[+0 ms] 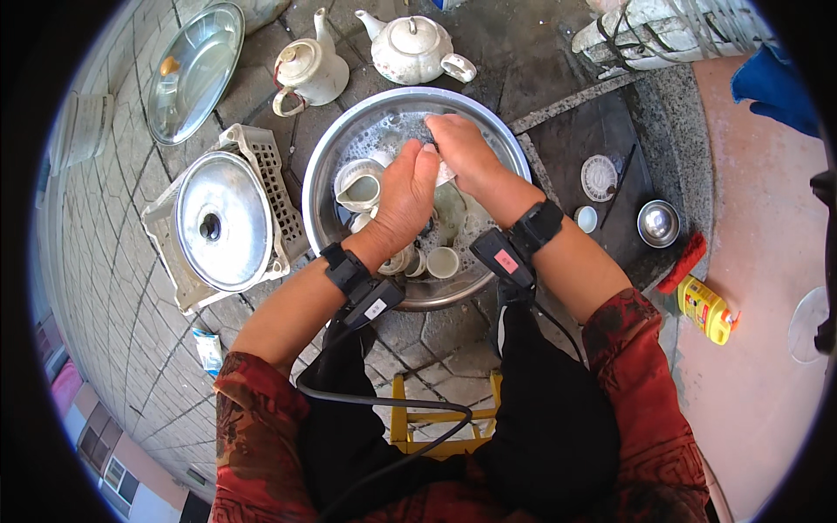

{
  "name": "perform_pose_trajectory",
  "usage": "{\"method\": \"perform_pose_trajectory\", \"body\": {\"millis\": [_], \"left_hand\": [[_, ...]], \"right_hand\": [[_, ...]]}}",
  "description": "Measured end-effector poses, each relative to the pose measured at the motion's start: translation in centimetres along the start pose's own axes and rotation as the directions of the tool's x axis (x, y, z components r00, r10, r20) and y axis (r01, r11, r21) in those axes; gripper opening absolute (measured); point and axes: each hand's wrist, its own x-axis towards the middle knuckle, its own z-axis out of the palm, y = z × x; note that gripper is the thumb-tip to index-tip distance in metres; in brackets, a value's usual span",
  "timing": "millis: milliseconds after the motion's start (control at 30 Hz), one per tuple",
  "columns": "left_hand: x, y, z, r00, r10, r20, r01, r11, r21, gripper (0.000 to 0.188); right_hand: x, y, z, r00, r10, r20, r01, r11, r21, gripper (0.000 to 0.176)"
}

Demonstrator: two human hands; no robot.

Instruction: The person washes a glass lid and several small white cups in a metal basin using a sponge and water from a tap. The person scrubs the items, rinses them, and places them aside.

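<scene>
Both my hands meet over a round metal basin (316, 196) of soapy water. My left hand (409, 189) has its fingers closed around something that is mostly hidden. My right hand (464, 150) is curled beside it, touching a small whitish item (444, 174) and something dark between the fingers; what they are is unclear. A white pitcher (359, 186) stands in the basin to the left of my hands. Nearer to me in the water are a small white cup (443, 263) and other white crockery, partly covered by my left hand and wrist.
Two white teapots (412, 46) (312, 72) stand beyond the basin. At left, a metal lid (223, 222) rests on a plastic crate (278, 189), with a glass lid (196, 73) behind. At right are a metal bowl (658, 223), a small cup (586, 219) and a yellow bottle (705, 307).
</scene>
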Motion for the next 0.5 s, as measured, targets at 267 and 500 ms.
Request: {"method": "perform_pose_trajectory", "body": {"millis": [267,500], "left_hand": [[-0.1,2.1,-0.9,0.962,-0.271,0.031,0.263,0.89,-0.371,0.035],[0.2,2.2,-1.2,0.977,-0.177,0.114,0.209,0.893,-0.399,0.031]], "right_hand": [[-5.0,-1.2,-0.3,0.968,-0.136,-0.212,0.164,0.979,0.121,0.038],[-2.9,-1.0,0.3,0.986,0.135,-0.094,-0.103,0.953,0.287,0.042]]}}
